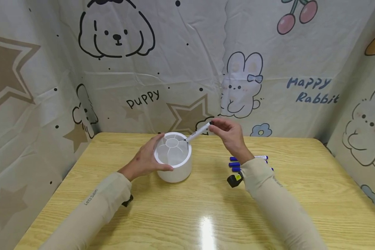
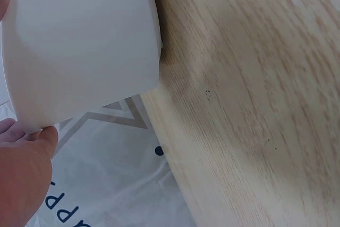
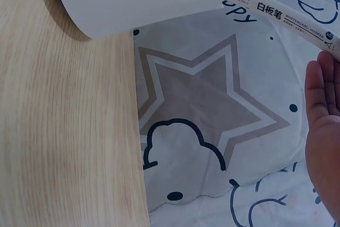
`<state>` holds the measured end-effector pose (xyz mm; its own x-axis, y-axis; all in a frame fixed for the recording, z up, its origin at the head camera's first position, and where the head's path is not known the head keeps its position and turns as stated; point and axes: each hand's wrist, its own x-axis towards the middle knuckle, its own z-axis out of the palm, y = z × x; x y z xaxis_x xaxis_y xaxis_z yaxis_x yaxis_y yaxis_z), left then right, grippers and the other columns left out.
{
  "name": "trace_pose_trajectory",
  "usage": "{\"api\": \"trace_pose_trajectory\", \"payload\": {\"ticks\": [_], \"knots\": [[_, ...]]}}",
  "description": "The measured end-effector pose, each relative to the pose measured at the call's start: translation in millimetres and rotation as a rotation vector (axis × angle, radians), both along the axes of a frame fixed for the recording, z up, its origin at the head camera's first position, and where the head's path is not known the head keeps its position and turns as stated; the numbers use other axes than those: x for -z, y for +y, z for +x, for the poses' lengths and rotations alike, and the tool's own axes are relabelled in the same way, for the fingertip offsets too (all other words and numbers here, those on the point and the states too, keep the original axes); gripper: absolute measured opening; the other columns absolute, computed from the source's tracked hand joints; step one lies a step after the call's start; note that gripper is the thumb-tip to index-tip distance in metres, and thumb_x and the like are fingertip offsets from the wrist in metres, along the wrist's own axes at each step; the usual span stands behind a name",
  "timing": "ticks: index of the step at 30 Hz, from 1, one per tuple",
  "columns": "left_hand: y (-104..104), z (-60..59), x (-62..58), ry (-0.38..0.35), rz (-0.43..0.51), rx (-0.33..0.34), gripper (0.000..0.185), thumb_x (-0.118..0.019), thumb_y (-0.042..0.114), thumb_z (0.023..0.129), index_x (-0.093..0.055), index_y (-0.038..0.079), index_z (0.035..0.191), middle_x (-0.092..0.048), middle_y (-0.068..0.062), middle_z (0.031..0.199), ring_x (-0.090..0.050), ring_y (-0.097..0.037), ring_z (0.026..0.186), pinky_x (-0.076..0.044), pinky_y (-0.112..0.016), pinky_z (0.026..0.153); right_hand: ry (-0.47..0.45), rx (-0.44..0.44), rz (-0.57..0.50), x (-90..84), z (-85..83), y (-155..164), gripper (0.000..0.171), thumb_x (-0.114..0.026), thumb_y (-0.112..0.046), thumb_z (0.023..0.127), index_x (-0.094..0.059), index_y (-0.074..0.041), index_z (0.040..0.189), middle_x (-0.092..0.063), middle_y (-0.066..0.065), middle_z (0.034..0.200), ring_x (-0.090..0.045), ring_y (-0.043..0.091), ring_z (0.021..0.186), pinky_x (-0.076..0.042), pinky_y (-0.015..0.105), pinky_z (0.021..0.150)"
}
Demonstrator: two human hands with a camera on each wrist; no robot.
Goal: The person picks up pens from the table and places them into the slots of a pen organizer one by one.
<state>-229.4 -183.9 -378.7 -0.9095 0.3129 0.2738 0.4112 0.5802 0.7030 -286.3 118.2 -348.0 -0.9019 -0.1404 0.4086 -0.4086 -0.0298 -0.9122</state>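
A round white pen holder [image 1: 175, 174] with petal-like clear dividers stands on the table, its compartments facing up. My left hand [image 1: 143, 158] grips it from the left, thumb along the front of the rim and fingers round the far side. In the left wrist view the holder's smooth wall [image 2: 85, 41] fills the upper left. Over its right rim slants a white whiteboard marker [image 1: 198, 132], lower dark tip at a right-hand compartment. My right hand [image 1: 230, 136] pinches the marker's black upper end. Printed lettering on the marker [image 3: 287, 17] shows in the right wrist view.
Three blue-capped markers [image 1: 234, 164] lie side by side on the wooden table [image 1: 175, 215], partly hidden by the right forearm. A patterned cloth [image 1: 181, 62] hangs behind the table's far edge. Small black cameras [image 1: 234, 180] are strapped to both wrists.
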Motion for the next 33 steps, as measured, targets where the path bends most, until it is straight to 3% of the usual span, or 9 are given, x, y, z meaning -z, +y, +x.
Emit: {"api": "trace_pose_trajectory", "payload": {"ticks": [19, 33], "knots": [[0.4, -1.6, -0.1, 0.004, 0.004, 0.001, 0.123, -0.100, 0.029, 0.057, -0.029, 0.002, 0.154, -0.047, -0.017, 0.146, -0.052, -0.033, 0.123, -0.046, -0.050, 0.103, -0.016, 0.010, 0.066, 0.5, 1.0, -16.6, 0.029, -0.073, -0.002, 0.090, -0.066, 0.010, 0.116, -0.069, -0.006, 0.096, -0.064, 0.009, 0.087, -0.057, 0.021, 0.080], [-0.7, -0.2, 0.8, 0.004, 0.004, 0.008, 0.122, -0.099, 0.031, 0.059, -0.029, 0.001, 0.154, -0.048, -0.018, 0.145, -0.052, -0.034, 0.122, -0.046, -0.051, 0.102, -0.032, -0.022, 0.051, 0.1, 2.3, -23.3, 0.028, -0.073, -0.002, 0.091, -0.067, 0.009, 0.116, -0.069, -0.006, 0.095, -0.065, 0.010, 0.086, -0.058, 0.023, 0.080]]}}
